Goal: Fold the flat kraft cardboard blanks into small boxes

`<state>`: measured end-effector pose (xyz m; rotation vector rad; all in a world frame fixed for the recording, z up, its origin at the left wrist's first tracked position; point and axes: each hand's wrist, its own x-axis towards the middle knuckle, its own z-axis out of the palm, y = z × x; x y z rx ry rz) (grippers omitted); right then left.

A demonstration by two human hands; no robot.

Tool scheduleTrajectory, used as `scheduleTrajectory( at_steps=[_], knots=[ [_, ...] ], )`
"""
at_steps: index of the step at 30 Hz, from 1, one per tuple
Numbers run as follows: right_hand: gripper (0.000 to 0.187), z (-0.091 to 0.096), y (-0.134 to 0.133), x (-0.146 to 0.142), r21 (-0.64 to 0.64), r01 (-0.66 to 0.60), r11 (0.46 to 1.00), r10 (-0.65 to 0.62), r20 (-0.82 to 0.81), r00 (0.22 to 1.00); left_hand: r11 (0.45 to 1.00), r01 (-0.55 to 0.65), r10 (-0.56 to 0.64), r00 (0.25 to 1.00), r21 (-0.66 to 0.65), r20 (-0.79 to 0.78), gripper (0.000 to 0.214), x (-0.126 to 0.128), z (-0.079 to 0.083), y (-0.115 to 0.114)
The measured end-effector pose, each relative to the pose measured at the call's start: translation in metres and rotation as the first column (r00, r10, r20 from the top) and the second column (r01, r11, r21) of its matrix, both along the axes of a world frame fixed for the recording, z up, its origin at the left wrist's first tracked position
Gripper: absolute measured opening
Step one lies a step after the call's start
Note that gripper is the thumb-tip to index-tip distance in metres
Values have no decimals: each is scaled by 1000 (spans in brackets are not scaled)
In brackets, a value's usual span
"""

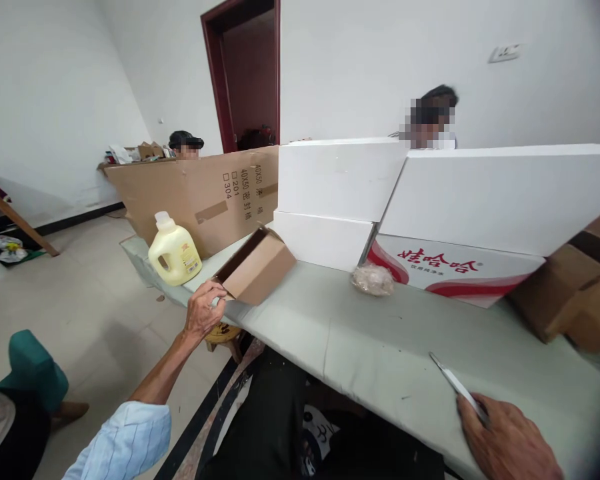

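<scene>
My left hand (pixel 207 309) grips the near left edge of a small brown cardboard box (pixel 263 272). The box rests tilted on the table with its open side towards the left. In my right hand (pixel 507 437), low at the right, is a slim knife (pixel 454 380) with a pale handle, its blade pointing forward and left above the cloth. A yellow detergent jug (pixel 177 253) stands just left of the box. A crumpled clear plastic bundle (pixel 373 280) lies between my two hands, farther back.
White boxes (pixel 337 180) and a large cardboard panel (pixel 195 193) line the far side of the table (pixel 325 327). At the right are brown cartons (pixel 570 287). Two people show partly behind this wall. A wooden stool (pixel 224 335) is under the table edge.
</scene>
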<state>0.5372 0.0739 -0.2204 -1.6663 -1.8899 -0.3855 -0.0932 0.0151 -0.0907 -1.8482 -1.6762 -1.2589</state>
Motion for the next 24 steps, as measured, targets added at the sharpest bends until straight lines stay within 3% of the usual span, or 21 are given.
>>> scheduleTrajectory(
  at_steps=[4,6,8,12,14,17,22,24],
  knots=[
    [49,31,-7,-29,31,89,996,-87,-36,996,977,210,-209,978,-36,10,22,16,7,-22],
    [55,48,-10,-51,40,-10,999,14,-115,993,955,279,-278,960,-101,25,22,25,12,-27],
    [61,63,-13,-78,11,-197,980,193,-263,946,923,356,-353,934,-144,48,22,33,17,-29],
    [95,86,-24,-137,-142,-552,821,401,-546,736,836,532,-520,846,-137,117,21,47,24,-30],
    [109,95,-30,-160,-155,-645,749,436,-618,655,787,600,-581,799,-140,155,22,51,26,-31],
    [121,106,-35,-181,-149,-708,690,448,-680,580,725,661,-631,750,-196,198,25,53,28,-36],
    [110,109,-43,-194,-150,-799,582,456,-754,473,708,645,-599,764,-289,237,26,52,27,-45],
    [104,104,-47,-196,-162,-802,575,441,-764,471,727,628,-584,778,-278,231,26,54,26,-49]
  ],
)
